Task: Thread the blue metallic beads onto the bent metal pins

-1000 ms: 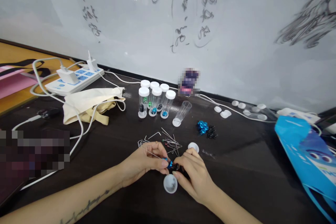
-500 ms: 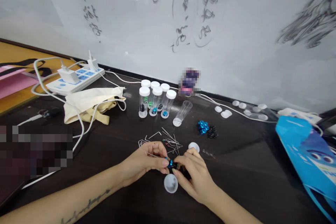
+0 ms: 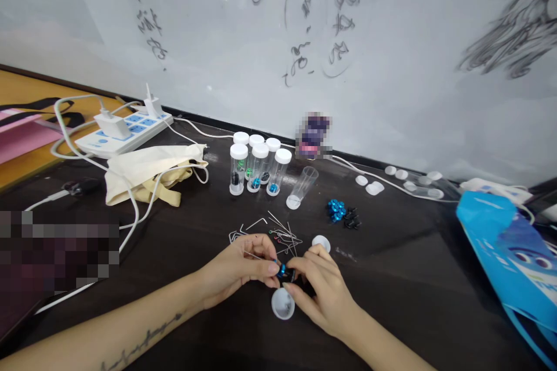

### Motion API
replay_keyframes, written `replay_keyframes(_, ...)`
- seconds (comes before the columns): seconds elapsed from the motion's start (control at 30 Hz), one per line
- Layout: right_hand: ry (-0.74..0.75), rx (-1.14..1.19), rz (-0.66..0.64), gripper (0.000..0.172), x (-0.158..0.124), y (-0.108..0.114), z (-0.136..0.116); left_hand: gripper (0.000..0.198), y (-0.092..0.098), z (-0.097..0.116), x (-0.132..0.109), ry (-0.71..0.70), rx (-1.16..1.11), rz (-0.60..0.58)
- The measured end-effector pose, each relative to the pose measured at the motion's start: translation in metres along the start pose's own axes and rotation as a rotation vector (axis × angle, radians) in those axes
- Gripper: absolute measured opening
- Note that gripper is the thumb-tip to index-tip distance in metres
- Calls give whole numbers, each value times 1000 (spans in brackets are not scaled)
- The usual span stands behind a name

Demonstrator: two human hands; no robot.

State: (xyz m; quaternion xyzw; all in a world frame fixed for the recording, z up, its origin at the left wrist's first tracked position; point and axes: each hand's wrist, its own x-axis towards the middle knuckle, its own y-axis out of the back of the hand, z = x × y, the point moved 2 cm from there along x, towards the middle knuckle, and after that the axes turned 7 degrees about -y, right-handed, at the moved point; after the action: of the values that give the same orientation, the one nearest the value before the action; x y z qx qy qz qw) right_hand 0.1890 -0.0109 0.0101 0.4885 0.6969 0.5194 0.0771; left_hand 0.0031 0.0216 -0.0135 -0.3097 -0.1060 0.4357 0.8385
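Above a dark tabletop (image 3: 413,284) before a scribbled whiteboard (image 3: 235,58), the left hand (image 3: 239,269) and right hand (image 3: 321,287) pinch a blue-and-black piece (image 3: 282,271).

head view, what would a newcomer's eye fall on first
Probably the whiteboard, scrawled with black writing, across the back. At lower centre, the left hand and right hand hold a small blue-and-black part between them. A bright blue bag sits at the right edge.

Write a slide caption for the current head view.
Left hand and right hand hold a small blue-and-black part, with white-capped tubes standing behind on a dark table.
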Motion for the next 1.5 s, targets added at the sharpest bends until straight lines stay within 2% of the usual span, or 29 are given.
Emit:
replay_keyframes(0.33,28,-27,11,4,1,-1,0,18,-1,1,1,-4,-2,-21)
replay_keyframes(0.63,39,-32,11,8,2,0,-2,18,-1,0,1,-1,15,-15)
replay_keyframes(0.87,-12,-8,-2,18,-1,-1,1,19,-1,1,0,-7,14,5)
replay_keyframes(1.0,22,-9,4,9,0,-1,0,18,-1,1,0,-7,23,-2)
replay_keyframes(1.23,37,-39,25,5,3,2,-3,17,-1,1,1,-4,34,-15)
replay_keyframes(1.5,-5,8,-6,13,0,-1,2,18,0,0,1,-16,26,-5)
